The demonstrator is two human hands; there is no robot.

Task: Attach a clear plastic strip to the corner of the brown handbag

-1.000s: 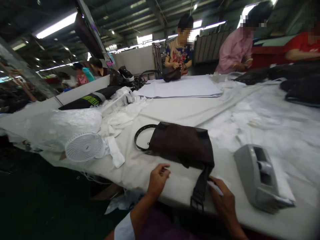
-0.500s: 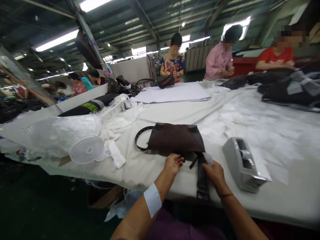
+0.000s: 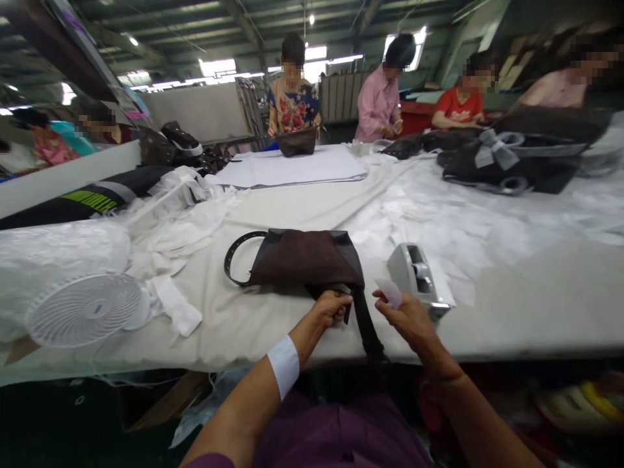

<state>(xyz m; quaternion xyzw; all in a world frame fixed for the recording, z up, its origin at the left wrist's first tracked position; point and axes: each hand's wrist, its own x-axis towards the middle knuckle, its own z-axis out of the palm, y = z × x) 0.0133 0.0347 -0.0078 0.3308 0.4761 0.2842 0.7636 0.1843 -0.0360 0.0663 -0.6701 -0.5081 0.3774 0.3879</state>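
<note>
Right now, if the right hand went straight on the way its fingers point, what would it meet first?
Past the pale card pinched in the right hand, the first thing in line looks like the dark brown bag, near the corner where the black strap joins it. Depth is hard to judge, so the hand might pass above.

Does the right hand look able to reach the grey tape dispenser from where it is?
Probably yes. The right hand sits just beside the dispenser, and nothing stands between them. It is pinching a pale slip, though, which it might need to put down first.
</note>
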